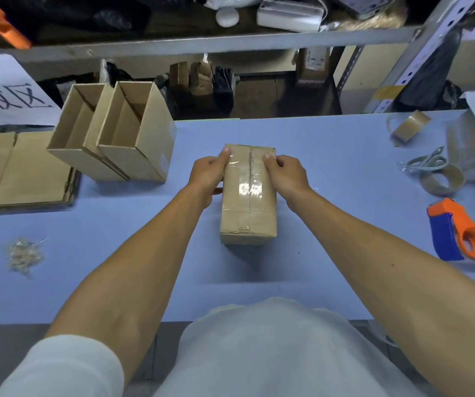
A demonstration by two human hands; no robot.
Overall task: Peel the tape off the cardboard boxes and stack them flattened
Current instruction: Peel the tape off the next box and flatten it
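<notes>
A closed cardboard box [247, 213] stands in the middle of the blue table [345, 173], its top seam covered by clear tape [250, 187]. My left hand [206, 176] grips the box's far left side, thumb on top near the far edge. My right hand [286, 174] holds the far right side, its fingertips pressing on the tape near the far end. Two open, empty boxes [116, 133] stand side by side at the left. Beside them at the far left lies a stack of flattened cardboard [27, 170].
A crumpled wad of peeled tape [24, 255] lies at the left front. An orange and blue tape dispenser [460, 230], tape rolls [442, 179] and scissors [425, 161] sit at the right. A metal shelf rack [230, 44] with clutter rises behind the table.
</notes>
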